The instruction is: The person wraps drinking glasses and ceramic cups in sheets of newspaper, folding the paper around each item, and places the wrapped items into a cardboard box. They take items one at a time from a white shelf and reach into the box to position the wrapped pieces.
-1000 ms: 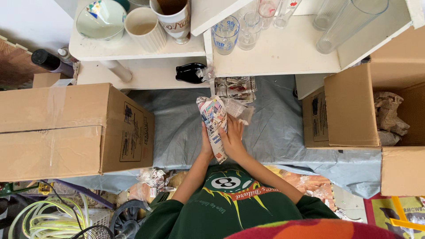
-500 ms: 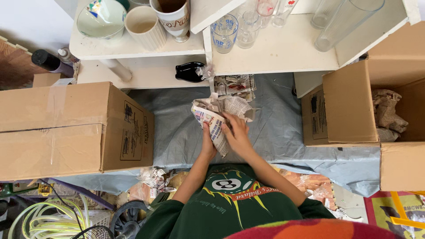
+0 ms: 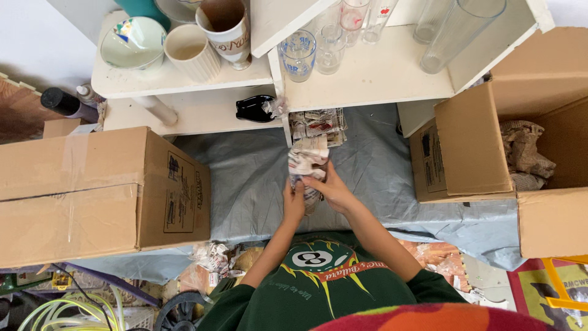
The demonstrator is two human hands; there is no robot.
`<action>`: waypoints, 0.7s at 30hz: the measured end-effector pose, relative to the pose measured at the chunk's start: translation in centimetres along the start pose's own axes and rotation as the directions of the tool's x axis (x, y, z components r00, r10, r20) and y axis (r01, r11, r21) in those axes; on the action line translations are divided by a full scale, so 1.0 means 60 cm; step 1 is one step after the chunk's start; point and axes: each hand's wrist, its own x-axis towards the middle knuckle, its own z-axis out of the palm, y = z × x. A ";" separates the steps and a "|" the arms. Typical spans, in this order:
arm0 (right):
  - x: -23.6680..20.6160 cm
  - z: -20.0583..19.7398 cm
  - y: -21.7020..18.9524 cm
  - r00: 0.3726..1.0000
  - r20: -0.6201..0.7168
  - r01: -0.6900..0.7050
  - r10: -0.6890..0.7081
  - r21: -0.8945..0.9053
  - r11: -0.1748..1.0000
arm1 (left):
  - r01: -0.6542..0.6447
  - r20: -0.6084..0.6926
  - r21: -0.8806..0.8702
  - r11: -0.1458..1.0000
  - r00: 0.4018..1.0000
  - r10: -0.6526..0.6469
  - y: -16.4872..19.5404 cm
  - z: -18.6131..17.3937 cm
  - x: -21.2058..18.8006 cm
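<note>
Nearest the camera, a green printed shirt (image 3: 324, 276) fills the bottom of the view, with both forearms reaching forward over a grey sheet (image 3: 245, 178) spread on the floor. The left hand (image 3: 294, 201) is curled shut around the lower part of a newspaper bundle (image 3: 308, 162), fingers wrapped against its side. The right hand (image 3: 331, 189) presses on the bundle from the other side, fingers bent and gripping the paper; what is inside the wrapping cannot be seen. The bundle stands roughly upright between the two hands, above the sheet and just in front of a stack of newspaper (image 3: 317, 122).

As a judgement, wrapping well here means keeping one hand firm as an anchor while the other tucks loose corners tight, so no paper springs open.

A closed cardboard box (image 3: 92, 190) sits to the left; an open box (image 3: 520, 153) holding crumpled paper lies to the right. Farther off, a white shelf (image 3: 373, 79) carries drinking glasses (image 3: 318, 49), mugs (image 3: 208, 43) and a bowl (image 3: 131, 43).
</note>
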 end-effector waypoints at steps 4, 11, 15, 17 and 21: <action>-0.011 -0.010 -0.014 0.986 0.043 -0.164 0.158 0.330 0.930 | 0.142 -0.028 -0.227 0.963 0.988 -0.152 0.020 -0.005 0.015; 0.002 -0.007 -0.016 0.992 -0.025 -0.114 0.122 0.212 0.971 | -0.274 -0.014 0.179 0.945 0.960 0.281 0.090 0.026 0.002; -0.010 0.002 -0.044 0.995 0.099 -0.027 0.009 0.188 0.982 | -0.283 -0.061 0.200 0.938 0.952 0.300 0.097 0.031 0.008; -0.018 0.001 -0.058 0.994 0.109 0.004 -0.022 0.159 0.987 | -0.303 -0.077 0.209 0.930 0.943 0.324 0.096 0.027 0.017; -0.024 -0.020 -0.064 0.992 0.124 0.024 -0.036 0.096 0.995 | -0.272 -0.040 0.170 0.947 0.958 0.283 0.098 0.018 0.036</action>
